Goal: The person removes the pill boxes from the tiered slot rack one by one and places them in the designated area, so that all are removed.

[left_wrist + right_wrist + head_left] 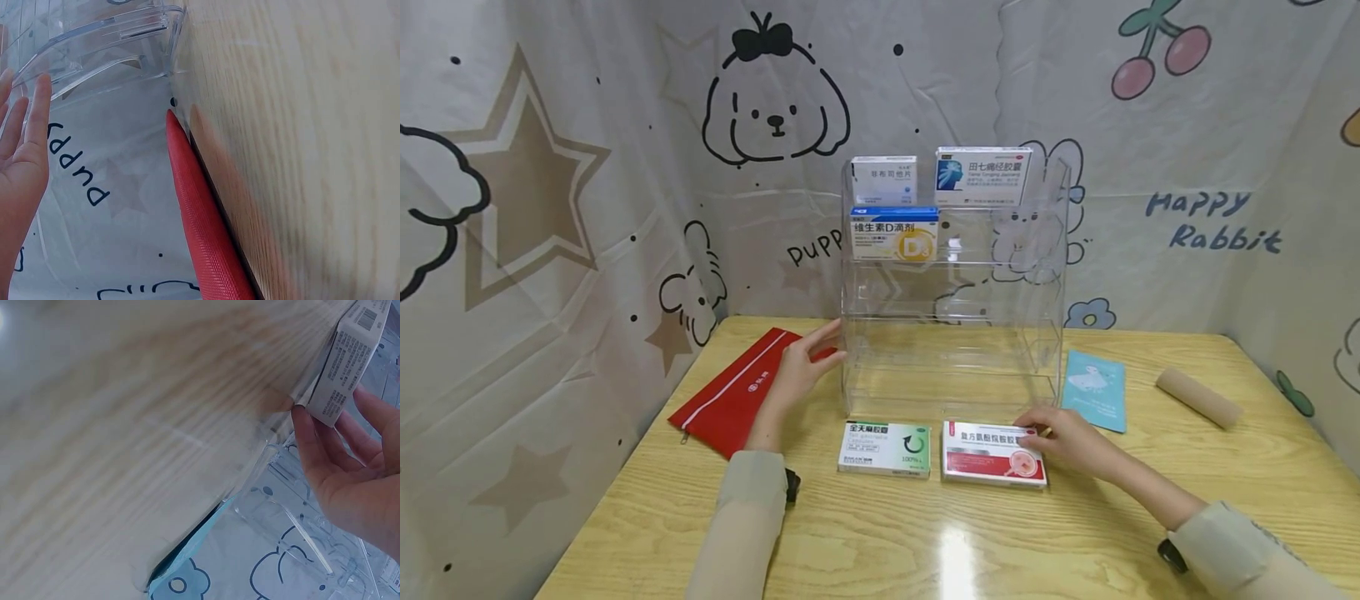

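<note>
A clear acrylic tiered shelf (955, 333) (94, 37) stands mid-table, with a vitamin D box (893, 233) and two white boxes (883, 179) (983, 175) on its upper tiers. My left hand (820, 346) (25, 137) lies flat with straight fingers against the shelf's left wall. In front of the shelf lie a green and white box (884, 448) and a red and white box (988, 458) (350, 362). My right hand (1037, 425) (337, 434) pinches the red and white box at its far right corner, thumb on one side and fingers on the other.
A red zip pouch (730, 392) (200, 219) lies left of the shelf. A teal packet (1093, 387) (187, 556) and a cardboard tube (1198, 397) lie on the right. The wooden table (925, 542) is walled by a cartoon-print cloth backdrop (550, 208).
</note>
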The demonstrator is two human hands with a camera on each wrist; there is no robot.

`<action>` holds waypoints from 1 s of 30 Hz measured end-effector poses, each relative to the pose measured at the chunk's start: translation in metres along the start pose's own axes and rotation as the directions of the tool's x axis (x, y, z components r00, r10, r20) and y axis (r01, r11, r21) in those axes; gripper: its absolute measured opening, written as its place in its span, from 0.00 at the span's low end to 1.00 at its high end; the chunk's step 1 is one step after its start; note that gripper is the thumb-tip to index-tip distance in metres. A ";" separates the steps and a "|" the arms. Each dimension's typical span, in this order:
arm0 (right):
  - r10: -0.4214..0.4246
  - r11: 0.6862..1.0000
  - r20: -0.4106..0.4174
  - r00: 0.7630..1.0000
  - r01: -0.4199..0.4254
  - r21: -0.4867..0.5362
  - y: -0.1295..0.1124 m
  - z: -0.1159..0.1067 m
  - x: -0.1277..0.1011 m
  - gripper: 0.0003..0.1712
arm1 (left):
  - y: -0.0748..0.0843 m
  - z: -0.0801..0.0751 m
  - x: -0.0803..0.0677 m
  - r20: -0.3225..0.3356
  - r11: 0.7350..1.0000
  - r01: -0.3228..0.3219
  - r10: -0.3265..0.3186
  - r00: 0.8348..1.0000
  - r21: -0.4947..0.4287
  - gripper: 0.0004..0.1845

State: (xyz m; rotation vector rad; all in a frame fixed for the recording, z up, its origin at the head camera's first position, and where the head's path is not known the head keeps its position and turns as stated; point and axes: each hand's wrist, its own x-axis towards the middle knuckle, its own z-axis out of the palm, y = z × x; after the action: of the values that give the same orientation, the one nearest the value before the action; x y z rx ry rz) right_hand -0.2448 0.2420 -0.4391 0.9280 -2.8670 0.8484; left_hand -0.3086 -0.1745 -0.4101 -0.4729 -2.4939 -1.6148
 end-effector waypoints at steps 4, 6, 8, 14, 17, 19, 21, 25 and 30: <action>0.015 1.000 0.006 1.000 -0.015 0.000 0.000 0.000 0.001 0.10 | 0.000 0.000 0.001 0.001 1.000 0.006 -0.006 1.000 -0.005 0.32; 0.021 1.000 0.003 1.000 -0.021 -0.005 0.000 0.000 0.001 0.10 | 0.002 0.001 0.002 0.002 1.000 0.007 -0.007 1.000 -0.005 0.32; 0.025 1.000 -0.001 1.000 -0.025 -0.009 0.000 0.000 0.002 0.10 | 0.002 0.001 0.002 0.003 1.000 0.008 -0.008 1.000 -0.004 0.32; 0.033 0.999 -0.012 0.999 -0.033 0.002 0.000 0.002 0.003 0.10 | 0.001 0.000 0.003 0.001 1.000 0.011 -0.011 1.000 -0.009 0.32; 0.036 0.999 -0.011 0.999 -0.035 0.018 0.001 0.003 0.004 0.09 | 0.001 0.000 0.003 -0.004 1.000 0.010 -0.010 1.000 -0.013 0.33; 0.038 0.999 -0.011 0.999 -0.037 0.027 0.001 0.003 0.004 0.08 | 0.001 -0.001 0.002 -0.005 1.000 0.009 -0.009 1.000 -0.015 0.33; 0.040 0.999 -0.014 0.999 -0.040 0.031 0.001 0.004 0.004 0.08 | 0.001 -0.001 0.002 -0.004 1.000 0.008 -0.008 1.000 -0.014 0.32; 0.048 0.998 -0.017 0.999 -0.047 0.032 0.000 0.005 0.004 0.07 | 0.000 -0.001 0.001 -0.001 1.000 0.001 -0.001 1.000 -0.009 0.32; 0.049 0.998 -0.025 0.999 -0.048 0.036 -0.002 0.005 0.002 0.07 | 0.000 0.000 0.000 -0.002 1.000 0.006 -0.006 1.000 -0.011 0.32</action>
State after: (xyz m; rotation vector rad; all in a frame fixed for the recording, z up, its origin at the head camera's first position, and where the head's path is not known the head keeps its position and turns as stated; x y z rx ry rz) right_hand -0.2447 0.2368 -0.4424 0.8480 -2.8726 0.9107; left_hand -0.3091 -0.1747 -0.4102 -0.4655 -2.4894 -1.6308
